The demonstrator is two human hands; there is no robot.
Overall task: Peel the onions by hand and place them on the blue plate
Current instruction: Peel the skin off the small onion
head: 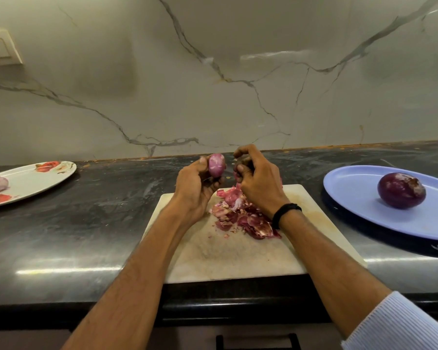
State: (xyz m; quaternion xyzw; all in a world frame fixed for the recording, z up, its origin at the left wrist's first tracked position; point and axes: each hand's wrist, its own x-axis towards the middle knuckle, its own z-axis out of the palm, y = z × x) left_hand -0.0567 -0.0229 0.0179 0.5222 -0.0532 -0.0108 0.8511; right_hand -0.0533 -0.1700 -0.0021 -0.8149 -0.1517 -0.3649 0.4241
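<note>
Head, peels heaped on board, blue plate

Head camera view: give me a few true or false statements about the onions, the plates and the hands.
1. The left hand holds a small onion. True.
2. The blue plate is empty. False: one dark purple onion lies on it.
3. A pile of onion skins lies on the cutting board. True.
4. The floral plate sits right of the board. False: it is on the left.
5. Neither wrist wears anything. False: a dark band circles the right wrist.
</note>
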